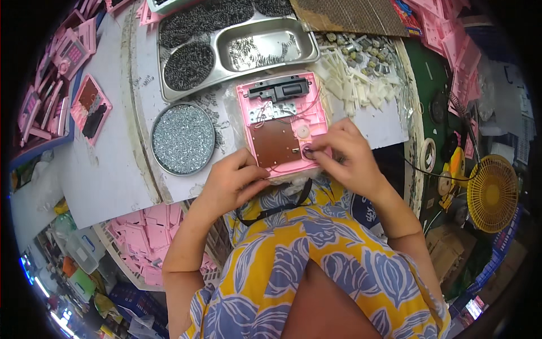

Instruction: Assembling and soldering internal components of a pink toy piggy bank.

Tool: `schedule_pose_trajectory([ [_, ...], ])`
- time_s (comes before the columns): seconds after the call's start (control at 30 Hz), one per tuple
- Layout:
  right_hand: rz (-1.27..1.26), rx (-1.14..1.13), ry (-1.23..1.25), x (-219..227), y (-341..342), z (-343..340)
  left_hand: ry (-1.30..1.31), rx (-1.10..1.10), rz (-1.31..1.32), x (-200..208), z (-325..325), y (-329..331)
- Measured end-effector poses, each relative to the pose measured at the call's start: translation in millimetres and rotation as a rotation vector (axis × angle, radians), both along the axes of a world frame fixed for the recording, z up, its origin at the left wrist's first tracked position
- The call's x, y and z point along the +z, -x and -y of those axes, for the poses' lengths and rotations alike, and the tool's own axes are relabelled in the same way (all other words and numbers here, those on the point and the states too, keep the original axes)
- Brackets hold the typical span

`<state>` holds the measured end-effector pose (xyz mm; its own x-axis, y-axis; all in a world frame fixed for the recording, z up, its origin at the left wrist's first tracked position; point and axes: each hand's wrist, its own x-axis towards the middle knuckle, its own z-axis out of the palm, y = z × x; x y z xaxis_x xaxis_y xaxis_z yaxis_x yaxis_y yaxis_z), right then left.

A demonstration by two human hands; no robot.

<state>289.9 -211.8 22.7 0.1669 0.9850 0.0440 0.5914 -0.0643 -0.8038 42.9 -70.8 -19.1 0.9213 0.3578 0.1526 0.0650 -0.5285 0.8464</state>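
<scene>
A pink plastic housing (pixel 245 116) lies open side up on the table in front of me. Inside it are a black mechanism (pixel 285 88) at the far end, a silvery metal plate (pixel 272 113), a brown circuit board (pixel 274 142), thin wires and a white round disc (pixel 303 131). My left hand (pixel 234 179) grips the housing at its near left corner, thumb and fingers closed on the edge. Over the near right corner, my right hand (pixel 351 158) pinches at a small round spot beside the board. What is between those fingertips is too small to make out.
A round tin of small screws (pixel 183 138) stands left of the housing. Behind are a metal tray (pixel 307 53) of dark springs, white plastic pieces (pixel 361 85) and small motors (pixel 367 51). A pink unit (pixel 91 107) lies left; a yellow fan (pixel 492 193) stands right.
</scene>
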Motion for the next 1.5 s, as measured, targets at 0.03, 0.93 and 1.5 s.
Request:
schedule_pose_trajectory([
  [0.03,0.139,0.040,-0.038,-2.0,1.6,-3.8,-0.004,0.004,-0.007,0.3,0.2,0.1],
  [0.93,0.627,-0.260,0.291,-14.5,-93.4,-49.2,-0.076,-0.146,-0.195,30.5,-16.0,-7.7],
  [1.5,-0.142,-0.502,-0.085,-6.2,-124.9,-21.4,-0.699,0.123,-0.180,3.8,-143.2,-205.8],
])
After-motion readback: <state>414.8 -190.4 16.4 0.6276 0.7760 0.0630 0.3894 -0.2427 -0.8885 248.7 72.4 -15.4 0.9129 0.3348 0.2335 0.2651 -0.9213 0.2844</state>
